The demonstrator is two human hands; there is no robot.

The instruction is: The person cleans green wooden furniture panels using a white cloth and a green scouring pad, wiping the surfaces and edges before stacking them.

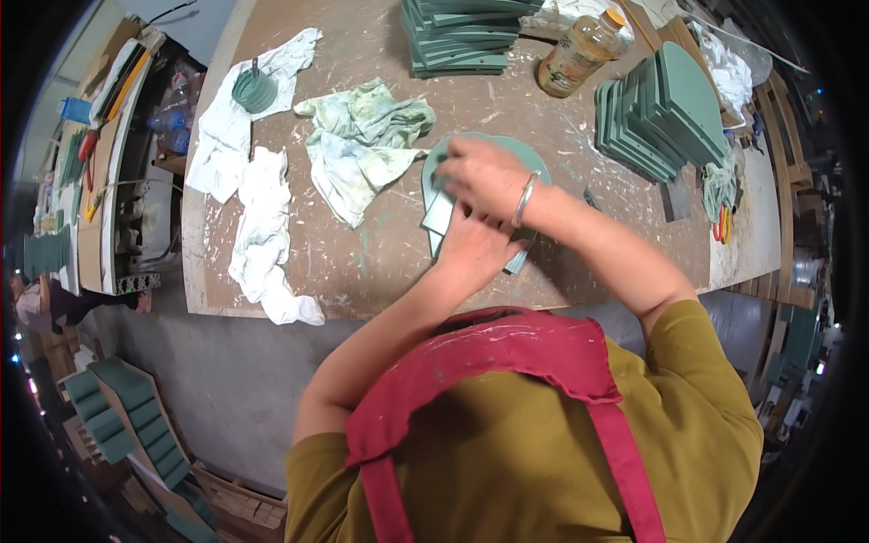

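Head view: green arched panel flat on desk, long axis running away from the body, rounded end pointing far. Right hand pressed on top, fingers curled at left edge. Left hand covering near end; its grip impossible to tell. Panel's middle hidden.

Both bare forearms rise from the lower edge and meet near the middle. The left hand lies lower, palm down, fingers pointing up and pressed flat. The right hand crosses just above it, knuckles up, fingers curled and reaching leftward, with a metal bangle on its wrist.
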